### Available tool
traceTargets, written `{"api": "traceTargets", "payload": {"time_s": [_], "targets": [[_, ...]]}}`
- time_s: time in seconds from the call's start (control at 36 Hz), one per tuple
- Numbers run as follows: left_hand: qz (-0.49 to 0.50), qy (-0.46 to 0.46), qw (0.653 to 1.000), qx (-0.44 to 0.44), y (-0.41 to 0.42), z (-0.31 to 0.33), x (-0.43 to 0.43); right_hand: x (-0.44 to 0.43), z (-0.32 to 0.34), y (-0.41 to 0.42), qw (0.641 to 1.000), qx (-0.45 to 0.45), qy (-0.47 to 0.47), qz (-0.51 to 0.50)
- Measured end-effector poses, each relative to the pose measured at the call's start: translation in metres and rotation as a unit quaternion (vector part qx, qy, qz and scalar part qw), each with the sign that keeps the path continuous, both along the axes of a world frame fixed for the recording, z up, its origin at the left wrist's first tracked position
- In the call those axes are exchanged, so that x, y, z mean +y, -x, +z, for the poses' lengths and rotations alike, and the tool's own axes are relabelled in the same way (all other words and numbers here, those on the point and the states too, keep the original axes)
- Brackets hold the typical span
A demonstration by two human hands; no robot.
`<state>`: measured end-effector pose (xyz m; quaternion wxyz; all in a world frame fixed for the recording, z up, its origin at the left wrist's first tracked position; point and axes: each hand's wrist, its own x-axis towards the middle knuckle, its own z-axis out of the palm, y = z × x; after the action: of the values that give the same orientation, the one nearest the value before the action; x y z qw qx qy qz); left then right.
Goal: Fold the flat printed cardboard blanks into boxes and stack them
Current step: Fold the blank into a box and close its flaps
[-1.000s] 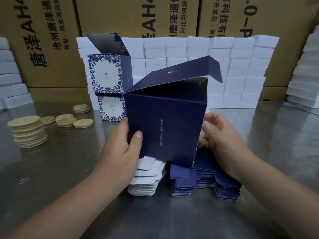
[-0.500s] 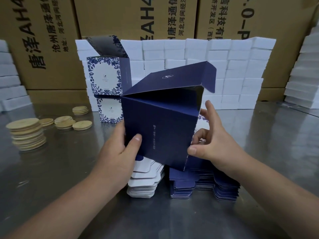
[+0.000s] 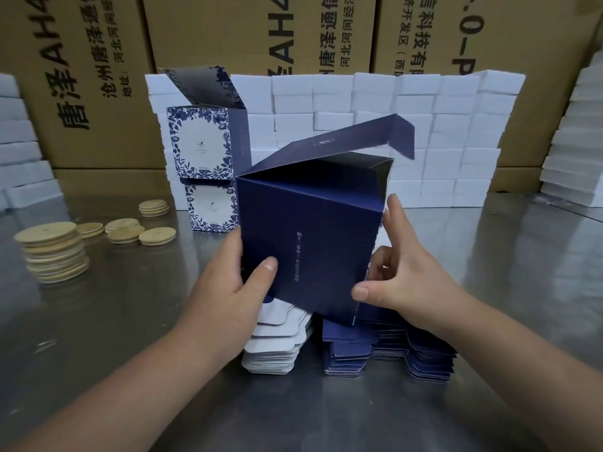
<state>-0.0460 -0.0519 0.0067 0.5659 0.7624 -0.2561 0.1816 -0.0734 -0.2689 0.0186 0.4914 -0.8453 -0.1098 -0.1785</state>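
Currently the navy box [image 3: 310, 243] is held up above the metal table [image 3: 98, 321], tilted, with its top flap open and slanting up to the right

Far left of the box: a tall stack of wooden discs [image 3: 54, 252]. Shorter disc piles [image 3: 130, 230] lie between that stack and the box

Behind the box, to its left: two folded floral boxes [image 3: 202, 145], one on top of the other, the upper one with its lid flap standing open

Left hand [image 3: 235, 295] grasps the box at its left edge. Thumb is pressed flat on the front face, fingers hidden behind

Under the box, on the table: a pile of white flat blanks [image 3: 277, 347] on the left, and a pile of navy flat blanks [image 3: 391, 350] just beside it on the right

Right hand [image 3: 408, 282] is at the box's right edge. Thumb tip is on the lower right of the front face, index finger is stretched up along the right wall, the other fingers are curled behind: a pinching hold on the box

Behind the box, running to its right: a wall of white blocks [image 3: 456, 125], with brown printed cartons [image 3: 228, 34] behind that
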Motion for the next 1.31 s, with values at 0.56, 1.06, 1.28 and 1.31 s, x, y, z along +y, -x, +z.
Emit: {"api": "traceTargets", "payload": {"time_s": [0.56, 1.06, 1.28, 1.31], "targets": [[0.179, 0.248, 0.945, 0.117, -0.046, -0.004, 0.019, -0.033, 0.02, -0.01, 0.954, -0.175, -0.235, -0.058], [0.061, 0.227, 0.93, 0.283, -0.051, -0.021, 0.018, -0.114, -0.026, -0.043, 0.872, -0.075, -0.335, -0.35], [0.037, 0.226, 0.928, 0.292, -0.048, -0.02, 0.017, -0.118, -0.044, -0.05, 0.884, -0.048, -0.234, -0.403], [0.039, 0.227, 0.928, 0.293, -0.048, -0.02, 0.017, -0.116, -0.044, -0.05, 0.889, -0.041, -0.217, -0.4]]}}
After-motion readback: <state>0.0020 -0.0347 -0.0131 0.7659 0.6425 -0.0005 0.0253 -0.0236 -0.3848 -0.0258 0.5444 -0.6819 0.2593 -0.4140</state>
